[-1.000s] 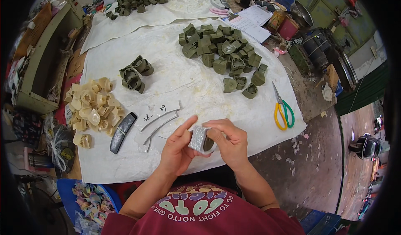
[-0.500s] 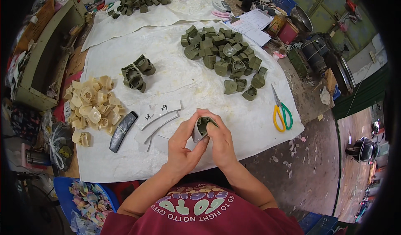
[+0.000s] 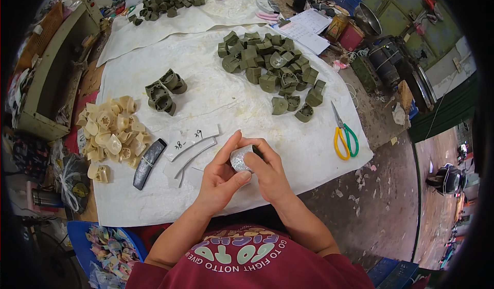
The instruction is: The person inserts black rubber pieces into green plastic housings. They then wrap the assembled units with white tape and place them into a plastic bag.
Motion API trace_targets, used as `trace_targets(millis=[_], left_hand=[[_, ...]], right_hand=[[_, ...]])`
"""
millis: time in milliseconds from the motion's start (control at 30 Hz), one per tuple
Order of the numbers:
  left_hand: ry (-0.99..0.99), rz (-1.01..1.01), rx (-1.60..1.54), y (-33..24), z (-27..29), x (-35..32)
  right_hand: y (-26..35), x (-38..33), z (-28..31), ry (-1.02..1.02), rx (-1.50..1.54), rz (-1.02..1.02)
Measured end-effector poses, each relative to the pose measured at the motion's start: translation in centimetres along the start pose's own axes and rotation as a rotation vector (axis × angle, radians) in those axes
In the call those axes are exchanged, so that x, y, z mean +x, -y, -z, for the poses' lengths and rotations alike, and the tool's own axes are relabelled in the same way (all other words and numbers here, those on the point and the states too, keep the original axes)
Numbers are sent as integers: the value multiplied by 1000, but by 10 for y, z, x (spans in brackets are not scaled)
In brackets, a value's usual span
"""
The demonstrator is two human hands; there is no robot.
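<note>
Pinching a small silvery-grey piece [image 3: 240, 158] between both hands, left hand [image 3: 220, 178] and right hand [image 3: 267, 173] pressed together around it, curved white strips [image 3: 191, 144] just left, green moulded parts [image 3: 270, 68] heaped beyond, yellow-green scissors [image 3: 343, 134] to the right.

Since 1 s ago I've brought both hands tighter round the small piece [image 3: 242, 159]. Back then my left hand [image 3: 221, 178] was spread w/ fingers pointing up-right & my right hand [image 3: 267, 170] pinched it from the right. Half a sec ago a dark green face showed on top. Now a silvery-grey face is up, so I've prob. turned it, and my left thumb lies across its near edge.
</note>
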State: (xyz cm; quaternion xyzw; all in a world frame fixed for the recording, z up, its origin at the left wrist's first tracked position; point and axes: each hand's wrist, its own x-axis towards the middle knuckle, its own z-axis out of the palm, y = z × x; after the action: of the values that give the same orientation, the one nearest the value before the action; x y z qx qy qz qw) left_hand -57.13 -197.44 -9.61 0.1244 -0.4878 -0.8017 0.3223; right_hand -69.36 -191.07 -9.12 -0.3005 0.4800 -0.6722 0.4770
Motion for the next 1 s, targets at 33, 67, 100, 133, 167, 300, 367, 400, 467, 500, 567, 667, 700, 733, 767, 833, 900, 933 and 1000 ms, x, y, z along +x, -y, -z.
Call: trace_targets(millis=[33,67,100,133,167,300,367,400,467,500,567,667,700,733,767,833,900,933,1000], left_hand=[[-6,-28,40,2,1,-2],[-9,-58,79,6,2,-2],[-12,-89,119,8,3,-3],[27,-143,236,7,4,-2],[66,-195,351,6,5,-1],[111,-236,366,17,5,-2],[77,-207,284,20,4,-6],[58,-191,246,20,4,-7],[21,-180,153,14,1,-7],[4,-176,105,12,0,-6],[11,-213,165,15,4,-5],[8,-226,243,18,6,-6],[3,-223,269,19,6,-7],[-23,-193,179,17,4,-7],[-47,-167,88,14,0,-6],[-55,-160,16,14,0,-4],[-32,-193,58,20,9,-5],[-43,-168,81,20,10,-6],[-54,-119,113,20,8,-7]], right_hand=[[-2,-1,-2,-12,40,10],[-3,0,-3,-26,77,23],[-4,0,-5,-38,115,37],[-6,1,-5,-56,148,19],[-10,3,-3,-76,181,-1],[-11,1,2,-94,218,-48],[-7,0,-2,-101,303,-56],[-5,0,-5,-103,348,-61],[8,1,-4,-23,385,-73],[12,2,-3,17,401,-78],[3,-5,-11,-35,258,31],[-6,-4,-6,-35,181,45],[-9,-2,-2,-21,180,24],[-10,-1,3,22,227,-3],[-8,2,10,66,271,-25],[-6,2,10,84,276,-17],[-7,-5,-4,33,205,38],[-9,-3,-4,37,181,36],[-12,1,2,32,120,36]])
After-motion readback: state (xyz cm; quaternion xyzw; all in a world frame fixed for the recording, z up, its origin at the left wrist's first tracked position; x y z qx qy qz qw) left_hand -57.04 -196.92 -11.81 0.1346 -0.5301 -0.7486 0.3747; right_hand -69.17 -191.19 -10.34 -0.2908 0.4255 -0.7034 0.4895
